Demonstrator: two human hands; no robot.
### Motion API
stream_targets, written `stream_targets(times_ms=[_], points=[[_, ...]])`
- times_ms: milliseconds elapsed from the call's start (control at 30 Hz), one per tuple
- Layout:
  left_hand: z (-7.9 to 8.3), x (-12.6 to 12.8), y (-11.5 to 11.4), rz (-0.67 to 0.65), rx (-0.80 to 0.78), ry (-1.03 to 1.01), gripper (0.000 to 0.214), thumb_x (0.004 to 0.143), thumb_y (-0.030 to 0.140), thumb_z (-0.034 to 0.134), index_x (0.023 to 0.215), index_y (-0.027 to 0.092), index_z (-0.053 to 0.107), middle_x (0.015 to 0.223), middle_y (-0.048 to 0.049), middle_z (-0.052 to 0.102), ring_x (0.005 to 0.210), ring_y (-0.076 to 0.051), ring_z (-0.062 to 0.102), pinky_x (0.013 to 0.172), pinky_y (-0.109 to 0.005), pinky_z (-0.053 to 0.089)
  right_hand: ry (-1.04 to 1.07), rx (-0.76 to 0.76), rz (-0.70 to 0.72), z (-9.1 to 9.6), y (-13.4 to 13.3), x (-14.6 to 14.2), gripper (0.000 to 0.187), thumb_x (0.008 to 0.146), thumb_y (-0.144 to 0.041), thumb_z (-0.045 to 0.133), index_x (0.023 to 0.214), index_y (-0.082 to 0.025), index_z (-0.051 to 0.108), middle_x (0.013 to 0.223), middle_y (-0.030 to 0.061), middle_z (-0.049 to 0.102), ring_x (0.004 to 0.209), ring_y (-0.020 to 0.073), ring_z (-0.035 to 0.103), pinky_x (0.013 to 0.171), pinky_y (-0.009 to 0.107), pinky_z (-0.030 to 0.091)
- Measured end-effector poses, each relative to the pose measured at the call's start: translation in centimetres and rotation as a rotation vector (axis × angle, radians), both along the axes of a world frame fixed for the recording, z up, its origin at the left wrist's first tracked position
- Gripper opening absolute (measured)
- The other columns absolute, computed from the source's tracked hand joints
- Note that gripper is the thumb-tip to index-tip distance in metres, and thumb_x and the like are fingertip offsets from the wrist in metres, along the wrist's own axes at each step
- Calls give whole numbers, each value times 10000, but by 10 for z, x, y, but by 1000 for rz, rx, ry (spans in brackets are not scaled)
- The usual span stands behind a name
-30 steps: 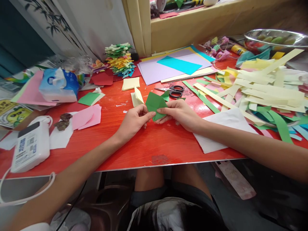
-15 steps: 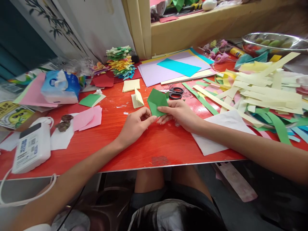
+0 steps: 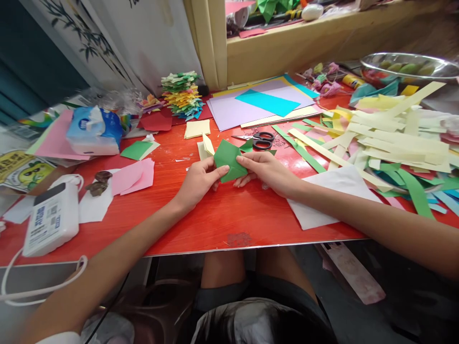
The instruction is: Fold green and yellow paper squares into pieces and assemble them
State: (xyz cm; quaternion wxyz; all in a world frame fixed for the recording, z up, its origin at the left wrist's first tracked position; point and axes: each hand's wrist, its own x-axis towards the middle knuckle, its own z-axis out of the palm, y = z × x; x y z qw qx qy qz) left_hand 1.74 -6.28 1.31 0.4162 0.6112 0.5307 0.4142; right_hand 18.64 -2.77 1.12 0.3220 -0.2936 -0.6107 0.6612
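Over the table (image 3: 201,234), a folded paper (image 3: 228,156) is held between the left hand (image 3: 199,182) and the right hand (image 3: 270,171), with scissors (image 3: 262,135) placed behind the right hand and a stack of sheets (image 3: 227,112) laid farther back. On the right, a bowl (image 3: 423,76) is set behind a heap of strips (image 3: 398,136), and a loose sheet (image 3: 311,215) is partly covered by the right forearm (image 3: 358,210). On the far left, a tissue packet (image 3: 95,138) is set behind a corded device (image 3: 52,222).
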Motion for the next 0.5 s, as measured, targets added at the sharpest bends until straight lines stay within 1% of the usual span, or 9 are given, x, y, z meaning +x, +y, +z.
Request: stream_targets(times_ms=[100,200,267,367,500], points=[[0,-2,2,-4,-4,-23,224,737,371,564,694,152,536,541,29,470,432,-62,432,411,-192,362,-3,-18,-24,-2,1,0,189,839,-286,483,726,-150,551,616,35,629,555,134,631,541,231,530],[-1,-4,3,45,37,-58,218,748,358,555,676,157,514,538,29,464,448,-65,437,428,-191,375,-43,-61,-29,-3,2,0,192,818,-285,511,678,-157,537,605,28,616,552,133,624,534,232,524],[-2,-5,4,53,44,-61,221,736,351,571,657,154,509,551,25,469,466,-67,449,446,-193,389,-48,-32,-70,-4,3,0,192,800,-303,536,674,-159,548,657,24,623,580,115,616,556,218,516],[-2,-5,5,26,24,-65,232,717,361,589,651,148,523,587,15,495,502,-75,474,470,-201,410,-42,54,-135,-4,4,2,197,791,-326,548,687,-161,574,693,16,620,609,91,592,576,194,496],[-1,-5,6,41,43,-122,207,708,349,597,707,145,561,658,2,532,549,-85,502,488,-212,438,-69,69,-103,-4,5,4,198,791,-322,550,675,-163,574,645,5,606,569,84,576,534,185,476]])
